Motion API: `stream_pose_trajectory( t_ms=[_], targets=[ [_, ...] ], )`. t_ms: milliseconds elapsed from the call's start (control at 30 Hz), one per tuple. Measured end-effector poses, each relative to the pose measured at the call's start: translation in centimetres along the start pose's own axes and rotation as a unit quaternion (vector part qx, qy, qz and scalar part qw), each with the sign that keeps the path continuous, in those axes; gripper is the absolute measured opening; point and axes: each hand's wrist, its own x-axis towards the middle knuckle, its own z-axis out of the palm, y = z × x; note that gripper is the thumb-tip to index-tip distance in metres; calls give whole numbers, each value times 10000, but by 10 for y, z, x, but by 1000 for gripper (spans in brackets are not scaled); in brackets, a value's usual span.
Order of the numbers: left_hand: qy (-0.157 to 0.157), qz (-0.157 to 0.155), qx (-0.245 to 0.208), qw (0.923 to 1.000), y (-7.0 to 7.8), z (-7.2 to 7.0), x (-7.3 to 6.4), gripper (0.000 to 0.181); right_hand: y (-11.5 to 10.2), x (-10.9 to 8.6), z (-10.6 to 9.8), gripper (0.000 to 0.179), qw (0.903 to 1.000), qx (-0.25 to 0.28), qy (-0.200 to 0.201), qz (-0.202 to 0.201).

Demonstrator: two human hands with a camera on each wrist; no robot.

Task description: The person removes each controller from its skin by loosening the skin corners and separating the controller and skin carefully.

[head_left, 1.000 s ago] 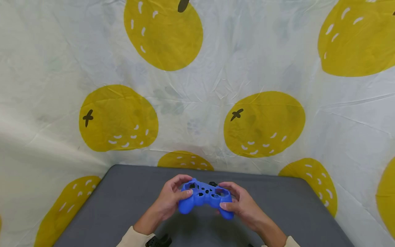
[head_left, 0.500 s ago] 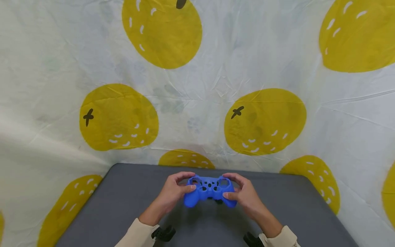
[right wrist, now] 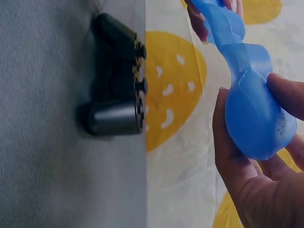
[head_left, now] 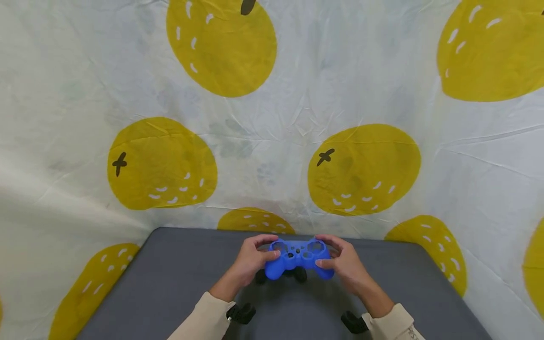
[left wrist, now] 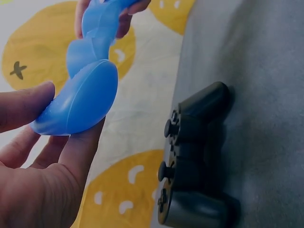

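Note:
A soft blue game-controller cover [head_left: 301, 261] is held up level over the table. My left hand [head_left: 250, 259] pinches its left grip, thumb on top and fingers below. On the other side my right hand [head_left: 349, 267] holds the right grip the same way. Both wrist views show the cover's rounded grip ends between thumb and fingers, raised apart from the table. A black game controller [left wrist: 194, 161] lies on the tabletop, thumbsticks up. In the head view the cover hides most of it, leaving its grips showing below.
The grey tabletop [head_left: 178, 278] runs back to a pale cloth [head_left: 263, 174] printed with large yellow fruits. The cloth hangs behind the table and along both sides. Black wrist-worn devices [head_left: 241, 313] sit at both cuffs.
Both hands have moved the blue cover rightward and slightly away, and its tilt has levelled out. The black controller's grips have come into view beneath it.

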Motion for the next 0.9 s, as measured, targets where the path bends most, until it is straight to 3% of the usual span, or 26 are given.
stream_pose_trajectory(
  t_ms=[333,567,900],
  targets=[
    [13,74,-93,9999,-4,19,18,42,7,11,-19,66,9997,-203,149,20],
    [22,-66,-224,9997,-20,33,25,39,17,9,-30,67,9986,-139,315,397],
    [128,-110,-237,9996,-27,52,35,37,20,6,-45,70,9984,-317,406,243]
  ],
)
